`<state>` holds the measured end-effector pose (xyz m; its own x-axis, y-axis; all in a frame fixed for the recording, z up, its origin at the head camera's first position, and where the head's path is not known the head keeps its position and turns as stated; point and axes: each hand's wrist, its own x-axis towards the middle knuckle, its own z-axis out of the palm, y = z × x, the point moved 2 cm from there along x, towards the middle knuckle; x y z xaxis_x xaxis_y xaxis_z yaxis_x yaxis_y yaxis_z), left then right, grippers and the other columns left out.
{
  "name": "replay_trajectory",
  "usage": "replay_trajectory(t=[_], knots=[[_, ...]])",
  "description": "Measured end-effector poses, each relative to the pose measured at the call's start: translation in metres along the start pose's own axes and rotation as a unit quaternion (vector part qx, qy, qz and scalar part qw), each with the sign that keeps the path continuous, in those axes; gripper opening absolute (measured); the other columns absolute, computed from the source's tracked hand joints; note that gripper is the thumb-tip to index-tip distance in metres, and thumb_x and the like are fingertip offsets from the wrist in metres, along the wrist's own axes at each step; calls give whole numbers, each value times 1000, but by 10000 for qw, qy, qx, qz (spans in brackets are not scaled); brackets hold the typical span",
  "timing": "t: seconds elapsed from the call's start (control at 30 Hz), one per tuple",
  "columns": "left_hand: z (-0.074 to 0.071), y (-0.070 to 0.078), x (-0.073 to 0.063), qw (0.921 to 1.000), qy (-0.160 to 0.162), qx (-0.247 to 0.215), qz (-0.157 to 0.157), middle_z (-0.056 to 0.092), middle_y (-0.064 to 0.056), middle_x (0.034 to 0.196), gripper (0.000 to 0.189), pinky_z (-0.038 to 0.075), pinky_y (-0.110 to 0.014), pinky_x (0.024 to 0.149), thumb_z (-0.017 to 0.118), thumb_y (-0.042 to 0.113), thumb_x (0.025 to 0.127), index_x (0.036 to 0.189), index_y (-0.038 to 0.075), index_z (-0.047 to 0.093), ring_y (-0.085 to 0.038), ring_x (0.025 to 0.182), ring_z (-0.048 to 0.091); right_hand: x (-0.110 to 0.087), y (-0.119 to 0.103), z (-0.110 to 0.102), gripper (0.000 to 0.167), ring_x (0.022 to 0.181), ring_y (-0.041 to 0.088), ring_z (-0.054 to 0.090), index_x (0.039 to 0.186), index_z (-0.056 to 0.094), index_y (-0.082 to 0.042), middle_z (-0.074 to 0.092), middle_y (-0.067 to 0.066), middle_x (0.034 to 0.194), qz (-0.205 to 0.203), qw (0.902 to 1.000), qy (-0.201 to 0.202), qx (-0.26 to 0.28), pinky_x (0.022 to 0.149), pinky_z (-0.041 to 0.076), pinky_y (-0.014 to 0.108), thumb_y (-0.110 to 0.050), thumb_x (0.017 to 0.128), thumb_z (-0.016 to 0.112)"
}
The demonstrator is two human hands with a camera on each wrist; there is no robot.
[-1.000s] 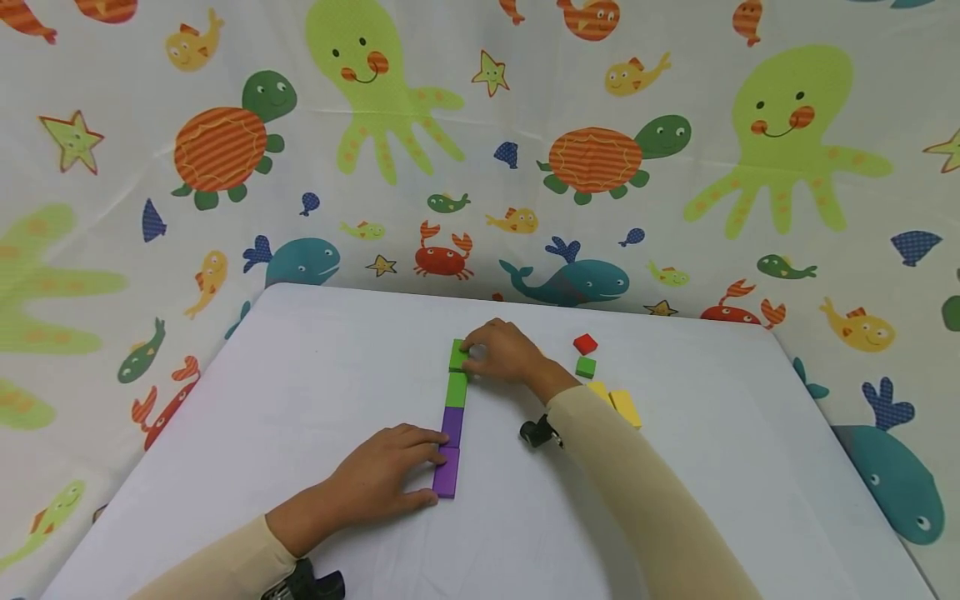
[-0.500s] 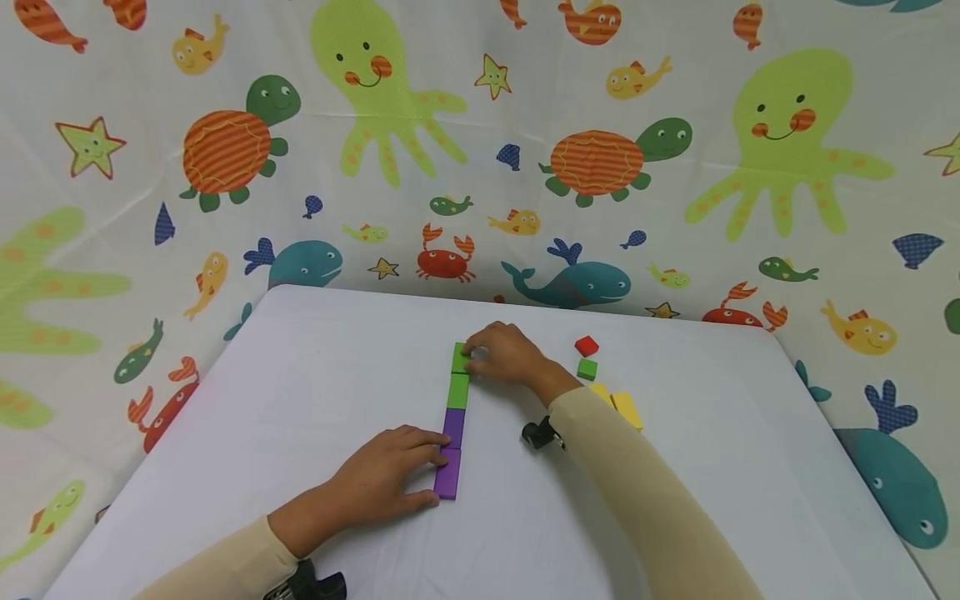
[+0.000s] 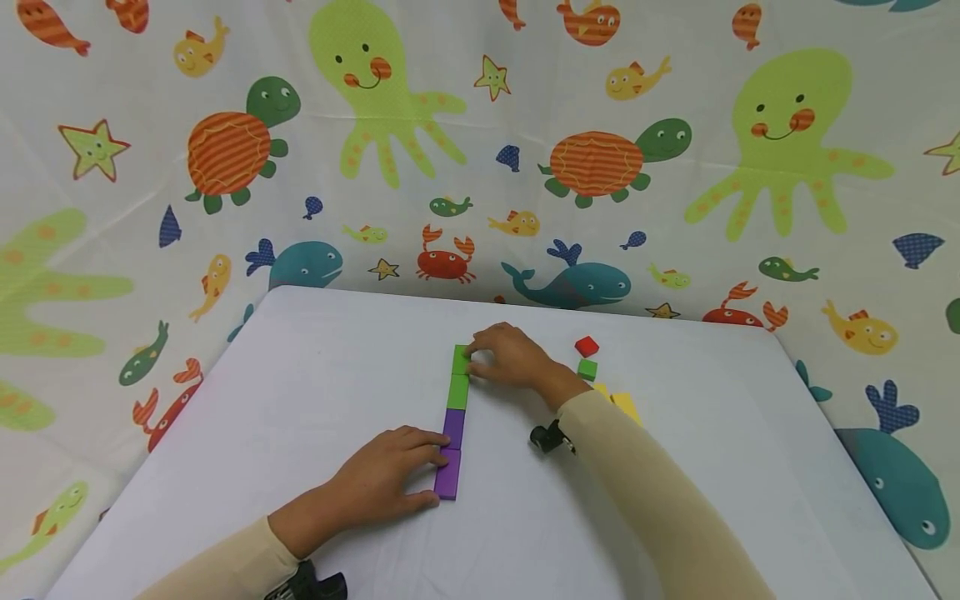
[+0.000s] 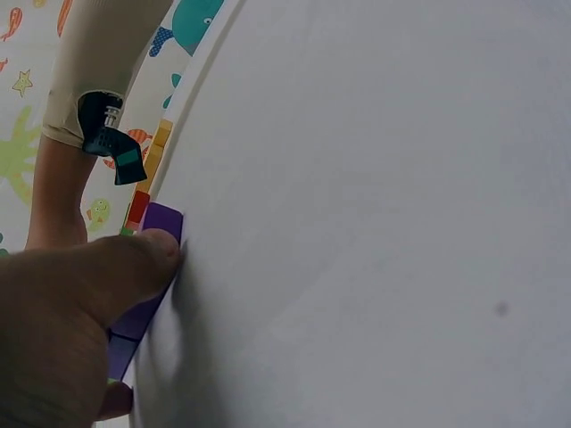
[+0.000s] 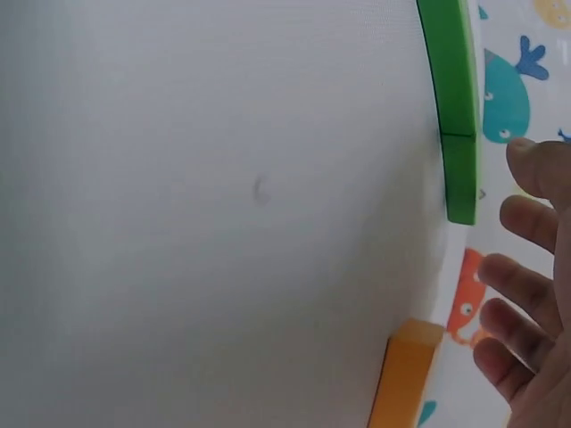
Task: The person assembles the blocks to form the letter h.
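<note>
Up at 12 o'clock, R hand (image 3: 510, 358), fingers loose, nothing held, wrist just edged twd 3 o'clock; tips right by the far green block (image 3: 460, 360), so that end's prob. in line. Down at 6, L hand (image 3: 386, 473), fingers straightish, rests on the purple blocks (image 3: 448, 479), steadying them, I'd say.

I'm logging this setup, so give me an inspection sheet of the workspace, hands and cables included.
Surface: white tabletop.
Work pieces: two green blocks and two purple blocks in one row, green at the far end.
Clutter: loose red block, small green block and yellow blocks, right of the row.
Hands: left hand touches purple blocks; right hand at far green block, contact unclear.
Cables: nothing seen.
Surroundings: fabric backdrop printed with sea animals.
</note>
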<state>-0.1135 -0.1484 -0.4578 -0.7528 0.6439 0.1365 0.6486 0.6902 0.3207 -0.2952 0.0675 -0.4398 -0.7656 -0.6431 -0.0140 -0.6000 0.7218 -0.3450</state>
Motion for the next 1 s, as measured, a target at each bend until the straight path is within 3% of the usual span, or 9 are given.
replay_trajectory(t=[0.6, 1.0], knots=[[1, 3, -1, 10000, 70, 45, 37, 60, 5, 139, 39, 50, -44, 102, 83, 38, 85, 118, 21, 72, -19, 125, 56, -54, 11, -23, 46, 132, 23, 48, 132, 70, -20, 65, -2, 131, 593, 9982, 83, 90, 109, 45, 46, -44, 94, 74], [1, 7, -4, 10000, 47, -4, -85, 60, 5, 140, 39, 49, -44, 103, 83, 39, 85, 119, 21, 72, -19, 126, 56, -99, 20, -43, 50, 135, 25, 46, 134, 68, -16, 64, 1, 135, 530, 9985, 162, 23, 107, 47, 49, -42, 93, 76]])
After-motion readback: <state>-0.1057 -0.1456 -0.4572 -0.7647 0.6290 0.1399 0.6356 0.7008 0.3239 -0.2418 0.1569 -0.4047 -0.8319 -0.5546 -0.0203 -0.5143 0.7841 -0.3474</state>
